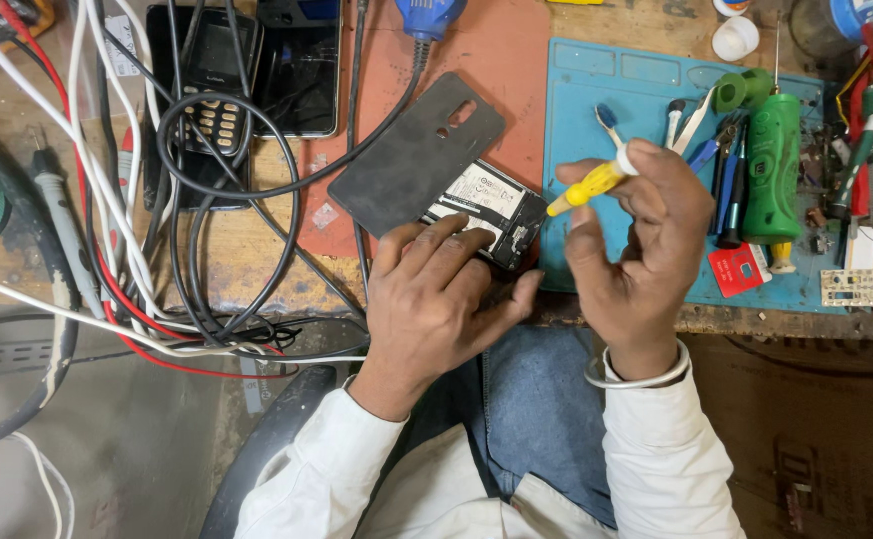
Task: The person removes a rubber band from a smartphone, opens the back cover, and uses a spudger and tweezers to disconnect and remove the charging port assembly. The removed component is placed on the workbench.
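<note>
At the front edge of the wooden workbench (247, 250), an opened smartphone (491, 205) is pressed down by the left hand (436, 294), whose fingers are spread flat over its lower end. Its exposed inside, with a labelled battery, is seen facing up. A dark grey back cover (416, 152) is laid just beside it, overlapping its upper left corner. Above and to the right, a small yellow-handled screwdriver (591, 185) is pinched between the thumb and fingers of the right hand (641, 245), held clear of the phone over a blue work mat (646, 95). On that mat a green electric screwdriver (774, 165) is laid among tweezers and other small tools. Further left, a keypad phone (212, 85) is partly covered by tangled black, white and red cables (187, 250).
</note>
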The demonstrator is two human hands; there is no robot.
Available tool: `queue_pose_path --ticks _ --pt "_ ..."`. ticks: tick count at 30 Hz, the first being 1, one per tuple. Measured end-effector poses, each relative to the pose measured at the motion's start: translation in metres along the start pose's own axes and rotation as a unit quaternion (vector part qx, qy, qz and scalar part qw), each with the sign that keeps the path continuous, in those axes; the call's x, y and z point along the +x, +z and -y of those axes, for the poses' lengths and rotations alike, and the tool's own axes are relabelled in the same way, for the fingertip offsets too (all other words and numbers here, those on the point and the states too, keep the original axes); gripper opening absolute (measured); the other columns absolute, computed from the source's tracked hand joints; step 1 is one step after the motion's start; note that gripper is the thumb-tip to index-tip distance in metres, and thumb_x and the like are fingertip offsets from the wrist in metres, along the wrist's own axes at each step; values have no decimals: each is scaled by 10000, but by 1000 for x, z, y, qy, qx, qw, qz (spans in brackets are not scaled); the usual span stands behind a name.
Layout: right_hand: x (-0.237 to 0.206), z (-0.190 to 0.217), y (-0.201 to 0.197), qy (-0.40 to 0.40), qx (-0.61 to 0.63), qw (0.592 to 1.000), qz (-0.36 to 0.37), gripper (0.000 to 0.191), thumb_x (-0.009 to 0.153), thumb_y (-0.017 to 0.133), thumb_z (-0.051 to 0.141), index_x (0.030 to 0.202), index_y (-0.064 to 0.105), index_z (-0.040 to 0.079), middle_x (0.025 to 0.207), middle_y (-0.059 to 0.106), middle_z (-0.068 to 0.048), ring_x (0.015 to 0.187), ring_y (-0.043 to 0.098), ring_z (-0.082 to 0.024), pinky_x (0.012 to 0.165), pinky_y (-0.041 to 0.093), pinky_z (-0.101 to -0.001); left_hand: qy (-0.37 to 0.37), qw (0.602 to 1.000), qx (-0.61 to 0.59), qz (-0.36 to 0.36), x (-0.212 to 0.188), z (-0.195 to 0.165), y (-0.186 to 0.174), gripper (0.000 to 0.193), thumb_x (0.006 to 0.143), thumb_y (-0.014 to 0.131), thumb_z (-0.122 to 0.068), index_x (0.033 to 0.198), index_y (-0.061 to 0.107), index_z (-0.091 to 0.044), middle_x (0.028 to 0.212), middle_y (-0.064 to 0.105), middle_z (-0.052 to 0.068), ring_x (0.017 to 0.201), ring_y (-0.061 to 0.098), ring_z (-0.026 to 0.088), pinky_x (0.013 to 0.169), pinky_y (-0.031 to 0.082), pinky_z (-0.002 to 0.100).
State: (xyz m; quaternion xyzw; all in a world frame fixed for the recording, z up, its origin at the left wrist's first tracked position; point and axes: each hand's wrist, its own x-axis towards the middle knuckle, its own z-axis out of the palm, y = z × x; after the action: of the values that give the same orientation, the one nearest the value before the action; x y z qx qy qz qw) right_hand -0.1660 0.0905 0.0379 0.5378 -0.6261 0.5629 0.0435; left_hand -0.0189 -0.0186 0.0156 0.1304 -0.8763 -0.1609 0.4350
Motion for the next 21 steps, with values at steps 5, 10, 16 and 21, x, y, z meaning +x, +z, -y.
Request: queue_pose_path --ticks 5,10,16,21 --pt "3 1 2 10 5 1000 1 573 1057 668 -71 1483 330 107 1242 600 -175 1103 673 -233 996 584 -343 0 1000 -1 4 1 0 1 342 839 887 -302 702 643 -106 1024 743 70 1100 698 260 948 461 413" --pt "-1 -4 -1 11 -4 1000 6 584 1072 689 -60 1499 323 99 1281 597 -159 1114 655 -216 969 559 -342 4 1000 2 3 1 0 1 342 848 896 -296 715 646 -104 1031 740 72 1101 696 255 955 448 415" --pt "-7 -13 -4 0 -21 1000 0 560 1099 678 -68 1501 326 100 1319 523 -176 1130 640 -225 970 600 -340 7 1000 4 4 1 0 2 344 847 899 -291 721 641 -102 1036 735 73 1100 690 254 964 448 422" --pt "-9 -13 -5 5 16 1000 6 546 1140 634 -49 1534 302 134 1265 572 -138 1080 612 -194 939 537 -306 8 1000 5 7 1 0 2 344 851 899 -291 722 643 -103 1023 733 64 1098 691 251 959 445 429"
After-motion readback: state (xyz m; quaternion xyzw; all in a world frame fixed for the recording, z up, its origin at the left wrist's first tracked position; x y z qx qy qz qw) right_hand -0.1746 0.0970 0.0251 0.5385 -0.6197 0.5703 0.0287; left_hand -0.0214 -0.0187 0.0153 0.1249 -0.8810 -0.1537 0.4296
